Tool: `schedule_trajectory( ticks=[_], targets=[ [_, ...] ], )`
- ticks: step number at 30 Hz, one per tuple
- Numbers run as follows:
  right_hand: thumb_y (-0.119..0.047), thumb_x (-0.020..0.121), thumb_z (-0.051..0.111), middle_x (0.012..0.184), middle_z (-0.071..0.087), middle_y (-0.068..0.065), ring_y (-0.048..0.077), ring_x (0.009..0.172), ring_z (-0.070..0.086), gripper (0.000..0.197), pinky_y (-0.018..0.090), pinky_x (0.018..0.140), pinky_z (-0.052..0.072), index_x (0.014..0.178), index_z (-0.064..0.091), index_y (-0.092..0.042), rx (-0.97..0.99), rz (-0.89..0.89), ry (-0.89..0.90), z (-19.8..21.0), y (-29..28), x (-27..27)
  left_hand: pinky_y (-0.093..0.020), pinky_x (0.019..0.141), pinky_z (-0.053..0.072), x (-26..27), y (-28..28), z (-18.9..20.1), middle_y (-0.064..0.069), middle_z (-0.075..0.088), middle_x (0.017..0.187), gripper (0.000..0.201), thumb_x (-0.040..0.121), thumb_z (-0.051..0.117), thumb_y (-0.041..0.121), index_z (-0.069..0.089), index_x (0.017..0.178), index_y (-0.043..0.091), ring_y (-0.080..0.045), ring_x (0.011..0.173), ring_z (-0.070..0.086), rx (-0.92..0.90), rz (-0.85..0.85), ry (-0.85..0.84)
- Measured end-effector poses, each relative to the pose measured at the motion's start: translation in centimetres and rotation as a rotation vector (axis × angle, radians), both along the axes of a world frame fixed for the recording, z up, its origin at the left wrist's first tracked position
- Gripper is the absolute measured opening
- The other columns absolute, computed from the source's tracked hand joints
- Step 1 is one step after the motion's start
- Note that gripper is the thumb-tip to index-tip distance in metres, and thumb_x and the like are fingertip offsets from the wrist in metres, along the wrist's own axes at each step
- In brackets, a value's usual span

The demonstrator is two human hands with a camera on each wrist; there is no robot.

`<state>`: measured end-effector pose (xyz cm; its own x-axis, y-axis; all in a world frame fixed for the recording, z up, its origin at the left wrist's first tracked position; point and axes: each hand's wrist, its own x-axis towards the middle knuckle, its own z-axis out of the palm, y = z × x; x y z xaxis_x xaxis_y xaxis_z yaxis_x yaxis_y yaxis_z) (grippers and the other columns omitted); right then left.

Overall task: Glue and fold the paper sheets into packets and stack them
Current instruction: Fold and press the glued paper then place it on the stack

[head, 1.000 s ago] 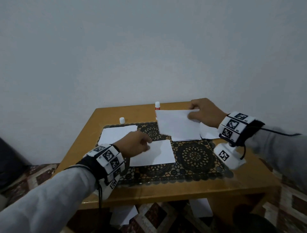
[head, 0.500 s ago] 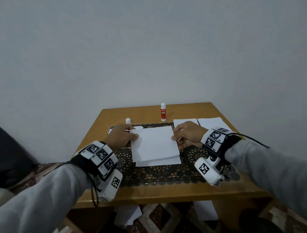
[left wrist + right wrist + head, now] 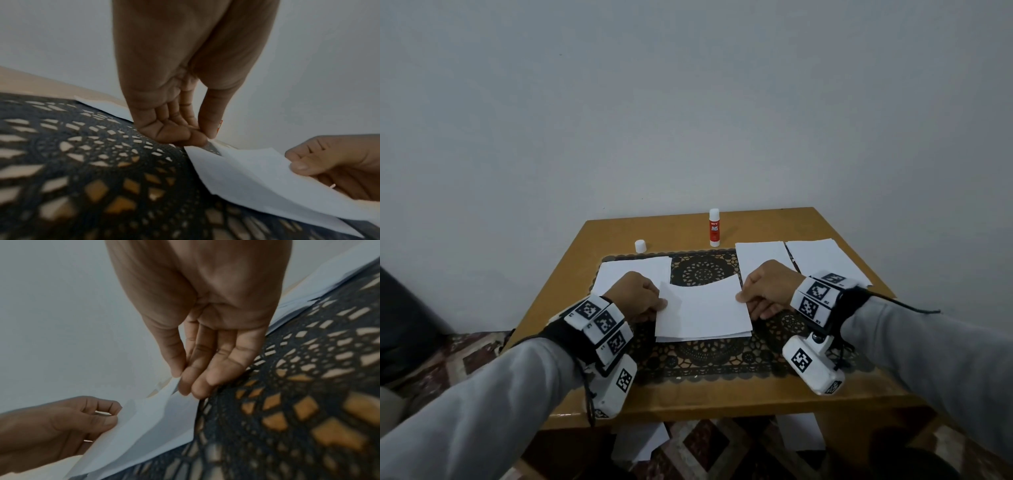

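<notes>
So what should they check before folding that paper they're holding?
1. Left hand pinches the white paper sheet edge: ok.
2. Right hand pinches the opposite edge: ok.
3. Sheet over the black lace mat: ok.
4. Glue on the sheet: cannot tell.
5. Red-and-white glue stick upright, its small white cap off, apart on the wooden table: ok.
</notes>
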<state>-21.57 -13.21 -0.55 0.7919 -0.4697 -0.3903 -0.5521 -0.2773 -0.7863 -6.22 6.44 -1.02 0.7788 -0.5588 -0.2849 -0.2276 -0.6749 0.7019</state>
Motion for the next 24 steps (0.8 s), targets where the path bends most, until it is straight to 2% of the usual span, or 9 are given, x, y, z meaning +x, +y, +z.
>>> schedule_trajectory(
  ticks=[4,8,17,20,24],
  targets=[
    [-0.011,0.088,0.068,0.073,0.064,0.013,0.018,0.055,0.056,0.019,0.024,0.051,0.047,0.073,0.057,-0.007,-0.067,0.028,0.046,0.24,0.25,0.42,-0.023,0.055,0.049,0.14,-0.1,-0.32,-0.006,0.062,0.067,0.014,0.083,0.072,0.015,0.063,0.076,0.006,-0.015,0.056,0.057,0.077,-0.041,-0.107],
    [-0.011,0.087,0.069,0.076,0.063,0.014,0.018,0.056,0.054,0.019,0.025,0.051,0.047,0.073,0.057,-0.006,-0.102,0.032,0.066,-0.08,0.19,0.63,-0.027,0.064,0.05,0.24,-0.33,-0.55,-0.007,0.063,0.07,0.016,0.082,0.073,0.015,0.062,0.073,0.008,-0.016,0.058,0.057,0.11,-0.048,-0.135],
    [-0.011,0.091,0.064,0.073,0.058,0.008,0.015,0.057,0.05,0.024,0.022,0.053,0.045,0.068,0.055,-0.008,-0.143,0.061,0.125,-0.05,0.41,1.0,-0.023,0.058,0.045,0.33,-0.66,-0.66,-0.003,0.061,0.069,0.018,0.081,0.074,0.017,0.061,0.071,0.011,-0.014,0.059,0.056,0.173,-0.087,-0.195],
    [-0.014,0.095,0.057,0.07,0.052,0.003,0.012,0.058,0.047,0.026,0.02,0.054,0.043,0.07,0.05,-0.01,-0.141,0.115,0.219,0.13,0.64,1.01,-0.023,0.058,0.045,0.31,-0.73,-0.67,-0.002,0.06,0.07,0.018,0.081,0.074,0.018,0.061,0.071,0.011,-0.013,0.059,0.055,0.189,-0.1,-0.208],
    [-0.011,0.09,0.064,0.072,0.06,0.009,0.017,0.06,0.054,0.021,0.024,0.057,0.048,0.072,0.056,-0.006,-0.189,0.111,0.132,0.07,0.5,0.91,-0.024,0.061,0.046,0.27,-0.78,-0.61,-0.003,0.061,0.072,0.016,0.081,0.074,0.018,0.063,0.076,0.009,-0.013,0.059,0.055,0.202,-0.105,-0.216]
  ],
)
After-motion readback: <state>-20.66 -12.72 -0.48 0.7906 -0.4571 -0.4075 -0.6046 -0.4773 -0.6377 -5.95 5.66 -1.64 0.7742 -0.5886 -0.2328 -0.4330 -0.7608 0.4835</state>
